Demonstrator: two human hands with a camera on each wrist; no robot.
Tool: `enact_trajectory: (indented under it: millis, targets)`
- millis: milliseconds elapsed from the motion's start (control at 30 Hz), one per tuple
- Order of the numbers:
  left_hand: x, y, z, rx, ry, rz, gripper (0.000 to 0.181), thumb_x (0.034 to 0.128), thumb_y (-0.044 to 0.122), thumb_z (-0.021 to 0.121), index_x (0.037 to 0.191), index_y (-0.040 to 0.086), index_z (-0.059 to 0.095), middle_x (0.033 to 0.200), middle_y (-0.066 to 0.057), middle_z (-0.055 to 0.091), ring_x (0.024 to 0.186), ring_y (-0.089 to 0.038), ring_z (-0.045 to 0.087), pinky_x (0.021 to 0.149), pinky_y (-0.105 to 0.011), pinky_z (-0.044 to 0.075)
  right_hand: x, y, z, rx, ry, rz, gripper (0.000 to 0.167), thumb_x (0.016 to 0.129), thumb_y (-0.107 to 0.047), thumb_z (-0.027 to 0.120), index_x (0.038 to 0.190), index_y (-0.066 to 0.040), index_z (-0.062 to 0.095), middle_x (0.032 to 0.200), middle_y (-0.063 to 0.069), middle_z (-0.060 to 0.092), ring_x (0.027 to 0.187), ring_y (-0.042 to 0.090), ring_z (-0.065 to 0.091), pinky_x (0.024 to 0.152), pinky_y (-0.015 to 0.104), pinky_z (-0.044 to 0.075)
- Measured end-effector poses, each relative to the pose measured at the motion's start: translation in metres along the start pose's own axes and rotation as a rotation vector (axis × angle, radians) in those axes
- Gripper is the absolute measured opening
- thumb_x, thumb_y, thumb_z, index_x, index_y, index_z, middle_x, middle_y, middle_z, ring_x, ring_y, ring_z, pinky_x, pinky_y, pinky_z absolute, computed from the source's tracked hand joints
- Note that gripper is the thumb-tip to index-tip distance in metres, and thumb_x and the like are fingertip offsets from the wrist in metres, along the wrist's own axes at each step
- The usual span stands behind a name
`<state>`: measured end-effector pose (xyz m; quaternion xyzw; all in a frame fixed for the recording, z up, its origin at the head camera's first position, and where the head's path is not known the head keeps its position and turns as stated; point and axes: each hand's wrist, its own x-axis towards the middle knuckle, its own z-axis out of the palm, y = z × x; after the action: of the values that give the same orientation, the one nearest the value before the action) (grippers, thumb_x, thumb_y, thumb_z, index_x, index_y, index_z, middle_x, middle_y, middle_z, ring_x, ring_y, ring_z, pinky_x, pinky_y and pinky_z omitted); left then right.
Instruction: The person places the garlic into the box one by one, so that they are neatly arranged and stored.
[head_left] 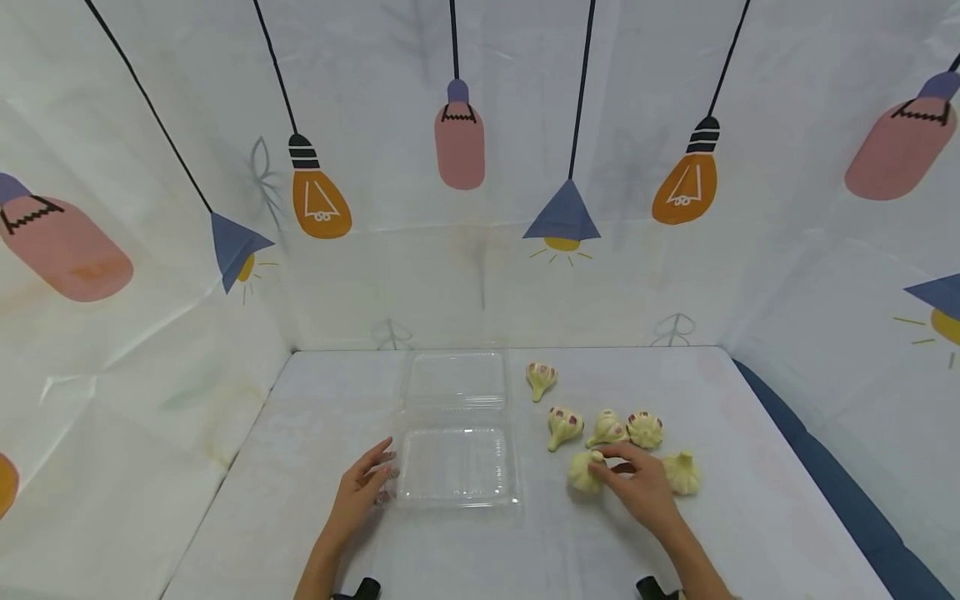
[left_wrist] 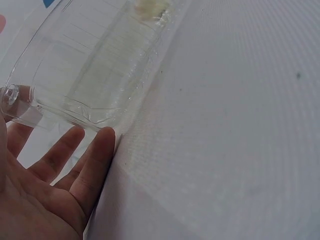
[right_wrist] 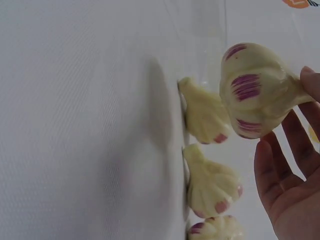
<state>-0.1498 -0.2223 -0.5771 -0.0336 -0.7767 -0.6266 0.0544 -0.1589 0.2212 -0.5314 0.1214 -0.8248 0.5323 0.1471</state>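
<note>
A clear plastic clamshell box (head_left: pixel 453 467) lies opened on the white table, its lid (head_left: pixel 457 377) spread toward the back. At the box's left side is my left hand (head_left: pixel 362 493), fingers extended; in the left wrist view, fingertips (left_wrist: pixel 105 137) meet the plastic edge. My right hand (head_left: pixel 637 485) pinches a garlic bulb (head_left: pixel 582 475) by its stem. Purple streaks mark this held bulb (right_wrist: pixel 255 92) in the right wrist view, where it hangs above the table. Around that hand lie more bulbs, including one garlic bulb (head_left: pixel 681 473) just right of it.
Behind the right hand lie several other garlic bulbs: one garlic bulb (head_left: pixel 541 379) at the back, another garlic bulb (head_left: pixel 565 426) nearer, and a pair side by side. A white curtain (head_left: pixel 480 275) printed with lamps surrounds the table (head_left: pixel 285 517). Dark blue fabric (head_left: pixel 825 475) borders its right edge.
</note>
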Motion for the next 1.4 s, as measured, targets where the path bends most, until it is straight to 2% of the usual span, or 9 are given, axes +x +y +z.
enact_trajectory:
  millis: [233, 533, 800, 867, 1033, 1100, 1267, 1400]
  targets:
    - [0.0, 0.001, 0.001, 0.001, -0.001, -0.017, 0.045, 0.098, 0.012, 0.059, 0.141, 0.005, 0.05, 0.122, -0.022, 0.059, 0.098, -0.033, 0.064, 0.067, -0.031, 0.053, 0.001, -0.01, 0.011, 0.025, 0.003, -0.049, 0.023, 0.076, 0.001, 0.081, 0.096, -0.007, 0.073, 0.094, 0.004, 0.069, 0.088, 0.006, 0.062, 0.067, 0.024, 0.054]
    - [-0.003, 0.001, 0.0, 0.017, 0.026, -0.017, 0.044, 0.0979, 0.012, 0.059, 0.14, 0.004, 0.051, 0.119, -0.022, 0.061, 0.095, -0.028, 0.065, 0.066, -0.031, 0.054, 0.009, -0.055, 0.02, 0.01, -0.058, -0.11, 0.02, 0.077, 0.007, 0.077, 0.094, 0.001, 0.071, 0.09, 0.008, 0.068, 0.085, 0.013, 0.063, 0.066, 0.031, 0.055]
    - [-0.002, 0.002, 0.001, -0.002, 0.023, -0.072, 0.043, 0.0989, 0.013, 0.058, 0.141, 0.007, 0.05, 0.123, -0.022, 0.059, 0.097, -0.03, 0.064, 0.065, -0.03, 0.053, 0.015, -0.066, 0.032, 0.037, -0.063, -0.155, 0.018, 0.077, 0.007, 0.077, 0.092, 0.001, 0.07, 0.088, 0.007, 0.069, 0.084, 0.015, 0.063, 0.064, 0.032, 0.055]
    - [-0.003, 0.011, 0.001, -0.012, 0.019, -0.087, 0.043, 0.0987, 0.011, 0.058, 0.141, 0.005, 0.05, 0.123, -0.024, 0.059, 0.098, -0.031, 0.064, 0.064, -0.031, 0.053, 0.015, -0.068, 0.035, 0.048, -0.065, -0.151, 0.018, 0.078, 0.006, 0.077, 0.093, 0.0, 0.07, 0.089, 0.006, 0.069, 0.084, 0.014, 0.063, 0.065, 0.032, 0.055]
    - [-0.007, 0.037, 0.003, -0.015, 0.008, -0.08, 0.042, 0.0979, 0.006, 0.057, 0.139, 0.0, 0.05, 0.121, -0.029, 0.058, 0.098, -0.038, 0.063, 0.063, -0.031, 0.053, 0.016, -0.073, 0.045, 0.064, -0.081, -0.144, 0.018, 0.079, 0.004, 0.077, 0.096, 0.0, 0.07, 0.091, 0.007, 0.069, 0.085, 0.016, 0.063, 0.066, 0.033, 0.055]
    - [-0.006, 0.03, 0.003, -0.013, 0.009, -0.068, 0.042, 0.098, 0.006, 0.057, 0.139, 0.0, 0.05, 0.12, -0.029, 0.058, 0.097, -0.038, 0.063, 0.062, -0.03, 0.052, 0.016, -0.074, 0.049, 0.068, -0.089, -0.147, 0.018, 0.079, 0.004, 0.077, 0.096, 0.0, 0.071, 0.091, 0.006, 0.068, 0.085, 0.017, 0.063, 0.067, 0.033, 0.055]
    - [-0.001, 0.002, 0.003, -0.005, 0.024, -0.053, 0.044, 0.0986, 0.009, 0.058, 0.141, 0.003, 0.049, 0.121, -0.024, 0.06, 0.096, -0.027, 0.064, 0.062, -0.03, 0.052, 0.018, -0.077, 0.057, 0.09, -0.103, -0.177, 0.018, 0.078, 0.004, 0.077, 0.094, 0.0, 0.072, 0.09, 0.008, 0.069, 0.085, 0.02, 0.064, 0.066, 0.033, 0.055]
    - [0.0, -0.002, 0.003, -0.013, 0.027, -0.041, 0.044, 0.0984, 0.013, 0.059, 0.14, 0.004, 0.05, 0.12, -0.023, 0.06, 0.095, -0.02, 0.065, 0.063, -0.03, 0.052, 0.019, -0.082, 0.064, 0.109, -0.103, -0.198, 0.018, 0.077, 0.005, 0.078, 0.094, 0.001, 0.072, 0.089, 0.009, 0.07, 0.083, 0.022, 0.065, 0.064, 0.034, 0.055]
